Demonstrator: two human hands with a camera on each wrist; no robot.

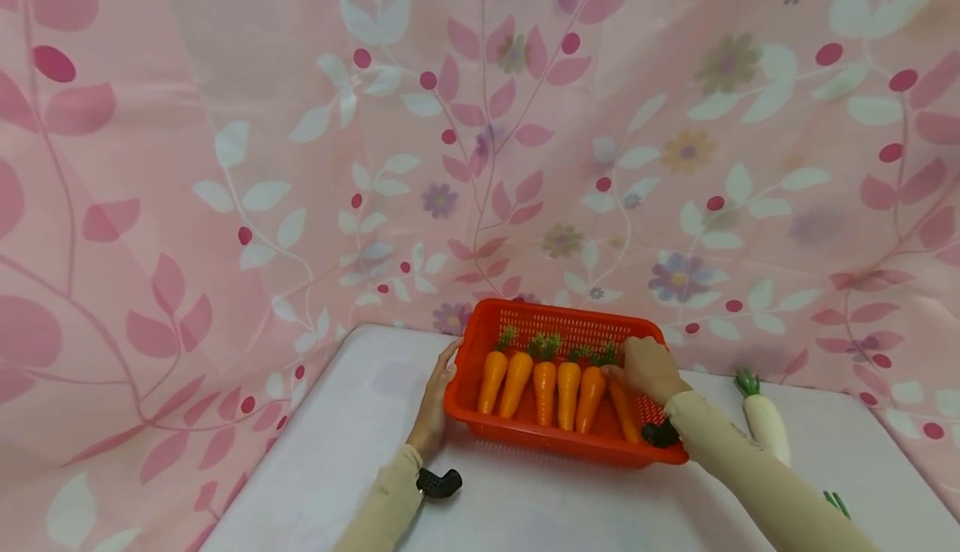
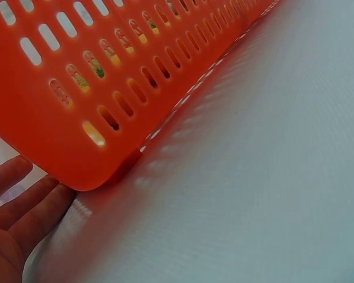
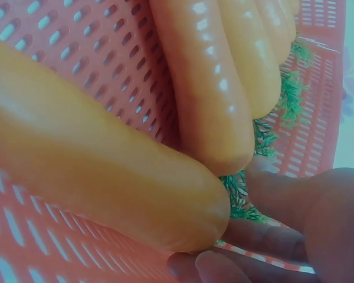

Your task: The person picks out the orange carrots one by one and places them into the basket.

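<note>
A red plastic basket (image 1: 562, 445) with slotted walls holds a row of several orange carrots (image 1: 545, 392) with green leafy tops. At the basket's left end is my left hand (image 1: 433, 406); its loosely extended fingers touch the outside near a corner, as the left wrist view shows. My right hand (image 1: 651, 370) reaches into the right end. Its thumb and fingers pinch the leafy top of the rightmost carrot (image 3: 106, 168), which slants with its tip toward the front rim. Beside that one, another carrot (image 3: 209, 88) lies close to my thumb.
A white radish (image 1: 767, 427) with green leaves lies right of the basket. More green stems (image 1: 836, 502) show past my right sleeve. Underneath is a white-covered table (image 1: 360, 402). A pink floral curtain (image 1: 480, 160) hangs behind its back edge.
</note>
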